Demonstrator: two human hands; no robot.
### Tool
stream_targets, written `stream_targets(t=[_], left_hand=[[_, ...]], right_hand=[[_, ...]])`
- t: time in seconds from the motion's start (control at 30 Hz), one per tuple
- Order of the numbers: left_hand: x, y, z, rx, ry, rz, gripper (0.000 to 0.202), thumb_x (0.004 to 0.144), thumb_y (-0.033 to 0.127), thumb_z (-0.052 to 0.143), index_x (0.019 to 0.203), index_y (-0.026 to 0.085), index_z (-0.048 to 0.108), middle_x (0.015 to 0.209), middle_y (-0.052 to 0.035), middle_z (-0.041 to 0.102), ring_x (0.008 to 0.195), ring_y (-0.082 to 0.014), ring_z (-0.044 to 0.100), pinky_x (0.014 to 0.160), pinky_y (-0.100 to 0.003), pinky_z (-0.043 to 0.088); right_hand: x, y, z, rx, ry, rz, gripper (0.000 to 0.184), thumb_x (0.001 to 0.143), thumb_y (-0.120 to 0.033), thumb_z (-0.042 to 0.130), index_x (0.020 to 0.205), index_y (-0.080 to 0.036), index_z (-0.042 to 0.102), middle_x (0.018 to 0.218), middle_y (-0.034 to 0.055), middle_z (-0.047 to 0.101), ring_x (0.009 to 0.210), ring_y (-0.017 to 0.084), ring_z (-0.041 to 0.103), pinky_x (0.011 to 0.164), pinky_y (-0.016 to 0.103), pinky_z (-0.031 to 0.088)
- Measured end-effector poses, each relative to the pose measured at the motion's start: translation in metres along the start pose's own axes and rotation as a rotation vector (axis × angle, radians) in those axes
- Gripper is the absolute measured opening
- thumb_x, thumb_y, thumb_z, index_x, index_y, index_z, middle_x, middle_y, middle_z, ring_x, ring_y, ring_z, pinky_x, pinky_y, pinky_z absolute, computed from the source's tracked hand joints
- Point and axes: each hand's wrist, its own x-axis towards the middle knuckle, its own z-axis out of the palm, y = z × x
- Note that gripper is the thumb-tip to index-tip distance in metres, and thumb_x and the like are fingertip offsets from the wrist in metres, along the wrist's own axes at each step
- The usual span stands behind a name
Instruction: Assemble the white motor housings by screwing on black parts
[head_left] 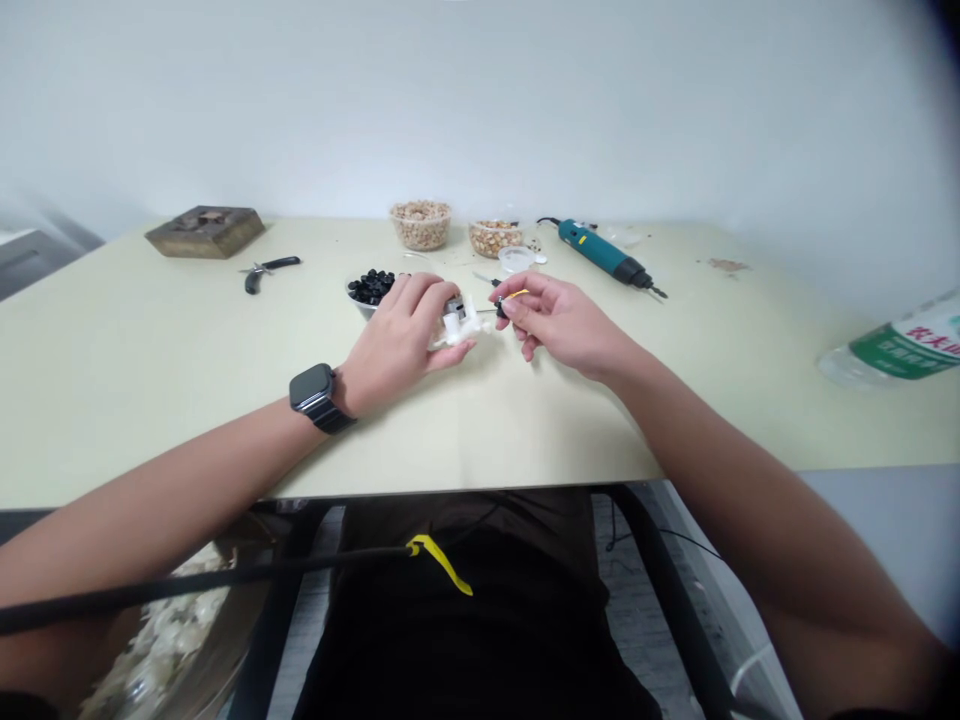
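Your left hand [397, 340] is clamping a white plastic part [459, 328], fingers curling over its top. Your right hand [562, 322] is pinching a small black piece [500, 308] and a yellow wire [517, 295] between its fingertips. The 2 hands are staying apart. The black piece is sitting just right of the white part, and your right hand is reaching toward it from that side. A bowl of black beads [356, 300] is sitting just behind the white part.

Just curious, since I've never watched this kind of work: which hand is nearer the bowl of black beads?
The left hand is nearer, just in front of the bowl and to its right. The right hand is farther away, off to the bowl's right beyond the left hand.
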Motion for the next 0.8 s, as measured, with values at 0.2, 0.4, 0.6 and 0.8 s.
stream_targets(t=[0.2, 0.4, 0.6, 0.8], left_hand=[[0.002, -0.003, -0.003, 0.031, 0.022, 0.018, 0.069, 0.099, 0.081, 0.066, 0.132, 0.02, 0.069, 0.132, -0.019, 0.07, 0.121, -0.0393, 0.062, 0.115, -0.058, 0.048], [0.0, -0.01, 0.001, 0.187, 0.038, 0.11, 0.071, 0.105, 0.082, 0.053, 0.133, 0.018, 0.067, 0.129, -0.0199, 0.073, 0.113, -0.0366, 0.064, 0.104, -0.054, 0.051], [-0.001, -0.011, 0.003, 0.267, 0.061, 0.139, 0.067, 0.106, 0.08, 0.053, 0.131, 0.019, 0.067, 0.122, -0.0186, 0.074, 0.109, -0.0356, 0.065, 0.098, -0.051, 0.052], [0.0, -0.011, 0.002, 0.251, 0.07, 0.132, 0.064, 0.105, 0.08, 0.056, 0.128, 0.022, 0.068, 0.12, -0.017, 0.074, 0.109, -0.0351, 0.064, 0.097, -0.051, 0.053]], right_hand=[[-0.004, -0.007, 0.005, -0.045, -0.061, -0.021, 0.019, 0.101, -0.036, 0.079, 0.113, -0.026, 0.07, 0.091, 0.0025, 0.072, 0.075, 0.017, 0.065, 0.054, 0.028, 0.056], [-0.003, -0.006, 0.006, -0.127, -0.013, -0.117, 0.02, 0.099, -0.033, 0.079, 0.11, -0.025, 0.064, 0.093, 0.0034, 0.071, 0.081, 0.018, 0.07, 0.049, 0.023, 0.05], [-0.004, -0.002, 0.004, -0.203, -0.028, -0.178, 0.015, 0.102, -0.034, 0.075, 0.113, -0.025, 0.068, 0.094, 0.0042, 0.072, 0.078, 0.018, 0.067, 0.054, 0.027, 0.05], [-0.004, 0.001, 0.006, -0.306, 0.004, -0.3, 0.01, 0.103, -0.03, 0.071, 0.11, -0.023, 0.072, 0.09, 0.0038, 0.073, 0.089, 0.021, 0.07, 0.073, 0.033, 0.053]])
